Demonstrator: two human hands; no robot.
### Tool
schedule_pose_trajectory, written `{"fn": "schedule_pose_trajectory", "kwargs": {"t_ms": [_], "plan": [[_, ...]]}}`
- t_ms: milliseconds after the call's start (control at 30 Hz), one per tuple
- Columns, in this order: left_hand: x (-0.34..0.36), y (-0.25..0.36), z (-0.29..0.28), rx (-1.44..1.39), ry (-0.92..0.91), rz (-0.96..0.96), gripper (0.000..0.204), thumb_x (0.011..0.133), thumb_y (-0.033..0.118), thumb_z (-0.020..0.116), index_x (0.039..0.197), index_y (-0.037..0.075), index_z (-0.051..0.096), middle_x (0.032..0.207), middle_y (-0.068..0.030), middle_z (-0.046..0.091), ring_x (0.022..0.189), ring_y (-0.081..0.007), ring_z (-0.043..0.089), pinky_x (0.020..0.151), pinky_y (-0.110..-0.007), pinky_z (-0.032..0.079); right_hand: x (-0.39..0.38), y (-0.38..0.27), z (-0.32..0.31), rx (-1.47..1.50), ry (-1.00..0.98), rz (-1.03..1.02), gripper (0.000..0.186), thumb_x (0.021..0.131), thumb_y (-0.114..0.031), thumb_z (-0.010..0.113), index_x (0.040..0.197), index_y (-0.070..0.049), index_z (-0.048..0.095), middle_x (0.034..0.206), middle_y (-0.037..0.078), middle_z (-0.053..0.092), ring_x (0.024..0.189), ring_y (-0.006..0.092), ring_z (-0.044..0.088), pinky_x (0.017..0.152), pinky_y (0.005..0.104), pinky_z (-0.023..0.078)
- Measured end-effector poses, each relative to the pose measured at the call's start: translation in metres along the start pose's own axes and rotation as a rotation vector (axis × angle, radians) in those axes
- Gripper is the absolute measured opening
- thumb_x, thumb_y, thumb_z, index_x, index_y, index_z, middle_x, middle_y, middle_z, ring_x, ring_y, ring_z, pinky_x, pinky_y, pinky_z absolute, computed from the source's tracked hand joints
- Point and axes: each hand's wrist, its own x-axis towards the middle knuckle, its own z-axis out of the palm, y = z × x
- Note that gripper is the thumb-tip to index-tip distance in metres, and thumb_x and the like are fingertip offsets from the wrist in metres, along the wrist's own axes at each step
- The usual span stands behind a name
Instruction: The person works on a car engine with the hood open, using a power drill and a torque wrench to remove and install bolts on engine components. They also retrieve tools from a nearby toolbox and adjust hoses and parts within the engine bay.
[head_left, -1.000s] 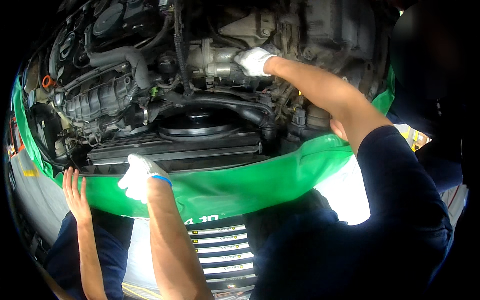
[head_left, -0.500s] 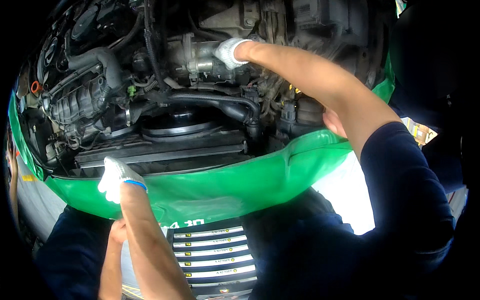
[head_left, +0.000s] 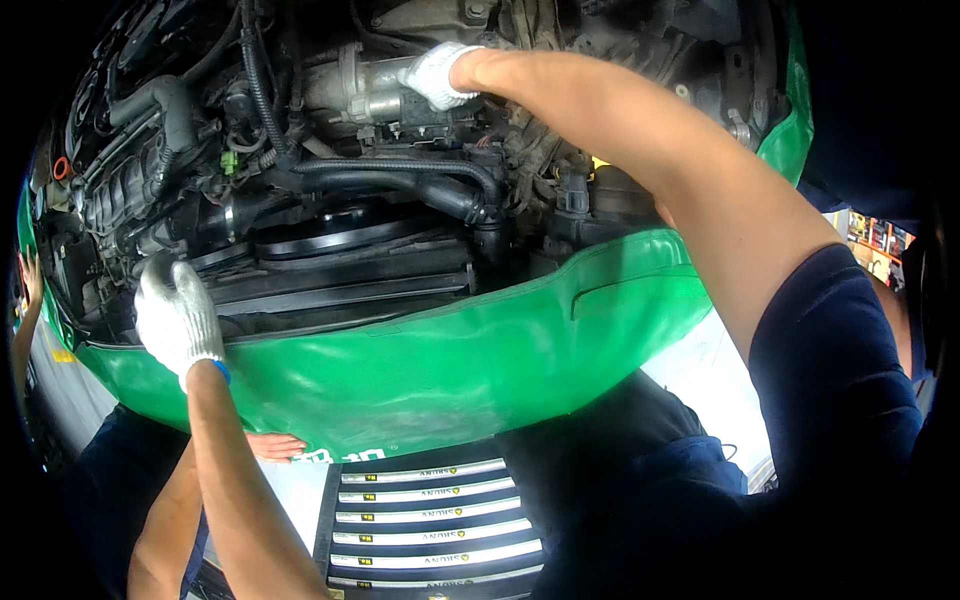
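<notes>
Head view: right hand (head_left: pixel 437 76) nearer, at the right end of the sideways cylinder (head_left: pixel 376 88), left hand (head_left: pixel 178 315) lower left, both hands' grip unclear.

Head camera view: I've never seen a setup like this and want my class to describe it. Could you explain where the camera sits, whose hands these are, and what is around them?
A fisheye camera on a person's head looks down, so straight edges bend. The person's white-gloved right hand is at a silvery metal cylinder in a car's engine bay; whether it grips is hidden. The white-gloved left hand is by the bay's front edge; any hold is unclear. A black ribbed hose runs between them. A green protective cover drapes the front, with a co-worker's bare hand near its lower edge.
</notes>
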Motion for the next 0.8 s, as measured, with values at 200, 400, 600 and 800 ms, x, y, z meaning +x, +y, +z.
{"fn": "schedule_pose_trajectory", "kwargs": {"t_ms": [200,400,600,800], "plan": [[0.011,-0.011,0.009,-0.222,-0.29,-0.111,0.05,0.099,0.039,0.058,0.132,0.002,0.069,0.12,-0.0238,0.074,0.114,-0.0375,0.071,0.1,-0.042,0.05,-0.001,0.01,0.012,0.017,0.075,-0.106,0.063,0.082,-0.021,0.075,0.139,-0.004,0.057,0.111,0.02,0.074,0.103,0.0409,0.071,0.088,0.049,0.057],[0.013,-0.02,0.018,-0.263,-0.246,-0.116,0.054,0.099,0.038,0.058,0.134,-0.002,0.067,0.12,-0.0251,0.074,0.112,-0.0371,0.071,0.101,-0.042,0.049,-0.002,0.02,0.017,0.023,0.129,-0.153,0.067,0.081,-0.024,0.079,0.141,-0.005,0.054,0.108,0.019,0.073,0.103,0.0394,0.07,0.087,0.0487,0.057],[0.01,-0.003,0.004,-0.226,-0.288,-0.133,0.052,0.099,0.036,0.059,0.133,-0.002,0.067,0.12,-0.0248,0.074,0.111,-0.0371,0.071,0.1,-0.042,0.049,0.003,0.025,0.024,0.032,0.166,-0.188,0.06,0.081,-0.025,0.077,0.137,-0.012,0.06,0.112,0.018,0.074,0.103,0.041,0.071,0.088,0.0498,0.056],[0.005,0.004,-0.005,-0.202,-0.254,-0.151,0.047,0.099,0.036,0.058,0.129,0.002,0.07,0.117,-0.0217,0.075,0.108,-0.0369,0.072,0.097,-0.042,0.05,-0.001,0.024,0.022,0.001,0.157,-0.2,0.057,0.082,-0.024,0.078,0.133,-0.008,0.058,0.111,0.019,0.072,0.102,0.0396,0.071,0.085,0.0504,0.057]]}}
